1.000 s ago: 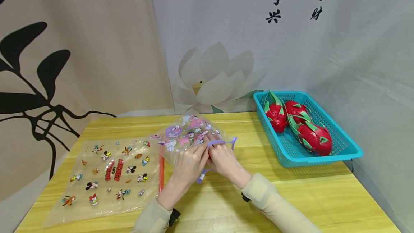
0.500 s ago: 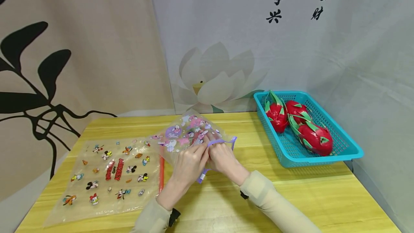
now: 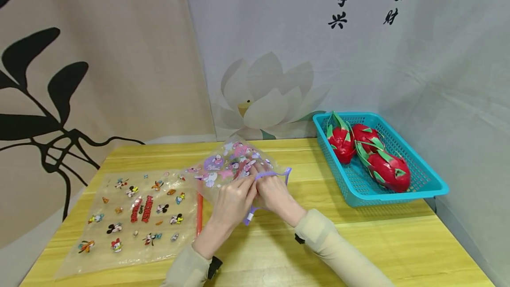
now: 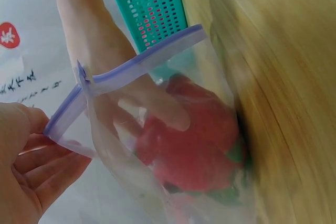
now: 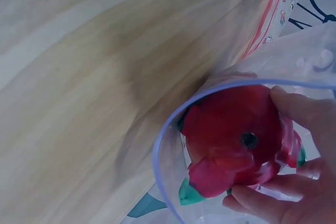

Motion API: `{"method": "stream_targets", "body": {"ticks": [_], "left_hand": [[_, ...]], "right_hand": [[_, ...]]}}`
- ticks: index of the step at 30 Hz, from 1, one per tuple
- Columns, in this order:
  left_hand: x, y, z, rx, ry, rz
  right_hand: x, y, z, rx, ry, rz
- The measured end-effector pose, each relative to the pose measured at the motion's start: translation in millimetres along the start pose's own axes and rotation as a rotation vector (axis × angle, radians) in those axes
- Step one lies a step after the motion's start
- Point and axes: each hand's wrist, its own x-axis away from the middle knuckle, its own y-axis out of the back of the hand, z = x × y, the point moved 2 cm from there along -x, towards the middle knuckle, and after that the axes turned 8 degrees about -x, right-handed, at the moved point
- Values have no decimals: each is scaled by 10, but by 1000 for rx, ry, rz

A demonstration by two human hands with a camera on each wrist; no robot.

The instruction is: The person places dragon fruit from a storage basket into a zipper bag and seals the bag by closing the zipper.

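A clear zip bag with pink and purple cartoon prints lies at the middle of the table, its purple-edged mouth towards me. My left hand pinches the rim of that mouth between thumb and fingers, seen at the far left of the left wrist view. Inside the bag is a red dragon fruit with green leaf tips, its dark round end facing the opening. My right hand reaches through the mouth, thumb and fingers spread around the fruit and gripping it. In the head view the hands and printed film mostly hide the fruit.
A second clear bag with cartoon mouse prints and a red zip edge lies flat on the left of the table. At the right stands a blue perforated basket holding several dragon fruits. A printed cloth hangs behind the table.
My right hand and sleeve have shifted slightly left and further into the bag. The red patch that showed between the hands is now covered. My left hand keeps its place.
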Motion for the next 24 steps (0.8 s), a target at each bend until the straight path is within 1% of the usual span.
{"method": "stream_targets", "body": {"ticks": [5, 9, 13, 16, 24], "left_hand": [[-11, -9, 21, -5, -1, -15], [-33, -5, 46, -26, 6, -31], [-46, 9, 53, -26, 14, -18], [-44, 13, 53, -21, 20, -8], [-41, 27, 52, -12, 30, -15]], "right_hand": [[40, 57, 25, 36, 3, -23], [54, 96, 62, 85, 11, -6], [58, 79, 67, 76, -10, 51], [54, 57, 60, 63, -16, 71], [10, 20, 37, 77, 4, 63]]}}
